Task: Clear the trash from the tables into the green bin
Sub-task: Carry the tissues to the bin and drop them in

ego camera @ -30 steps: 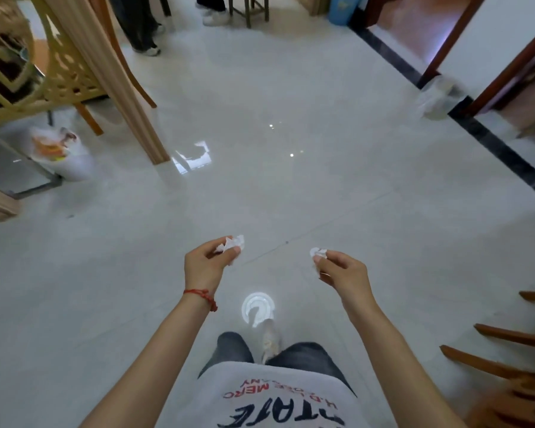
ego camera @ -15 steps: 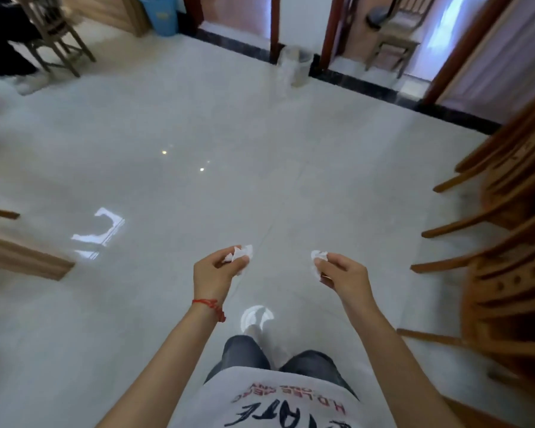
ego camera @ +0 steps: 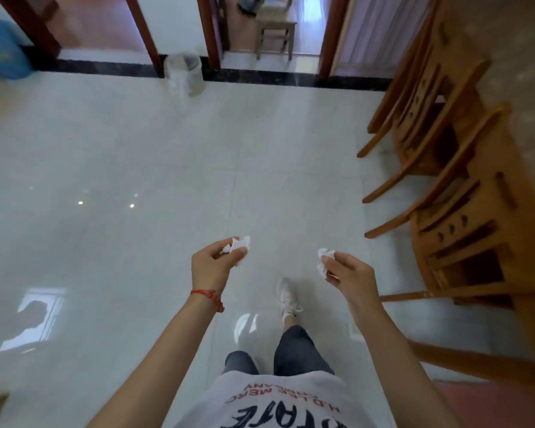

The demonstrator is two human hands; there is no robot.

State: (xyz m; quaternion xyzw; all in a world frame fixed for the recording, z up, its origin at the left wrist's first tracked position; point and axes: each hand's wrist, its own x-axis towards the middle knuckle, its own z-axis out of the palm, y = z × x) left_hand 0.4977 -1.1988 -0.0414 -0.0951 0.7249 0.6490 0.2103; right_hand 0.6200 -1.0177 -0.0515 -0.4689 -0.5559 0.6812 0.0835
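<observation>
- At the bottom edge is the person's white T-shirt with dark and red letters (ego camera: 278,406), and under it dark grey trousers (ego camera: 294,350) and one white sneaker (ego camera: 286,296) set forward on the floor
- The left hand (ego camera: 212,267), with a red string bracelet (ego camera: 207,296) on the wrist, pinches a crumpled white paper scrap (ego camera: 238,244) between thumb and curled fingers; the scrap stands out above the fingertips
- The right hand (ego camera: 349,276) pinches a second, smaller crumpled white paper wad (ego camera: 325,259) at its fingertips, the other fingers loosely curled
- Both hands are held in the air over the glossy pale grey tiled floor (ego camera: 136,156), apart from each other
- On the right stand two carved light-brown wooden chairs (ego camera: 464,193), one behind the other, with their legs reaching out into the floor
- Farther on, against the black floor border (ego camera: 260,76) between two dark red door frames, stands a small bin lined with a clear plastic bag (ego camera: 184,72); its own colour is hard to tell
- A blue plastic container (ego camera: 0,52) is at the far left
- Through the middle doorway is a small wooden stool (ego camera: 275,32)
</observation>
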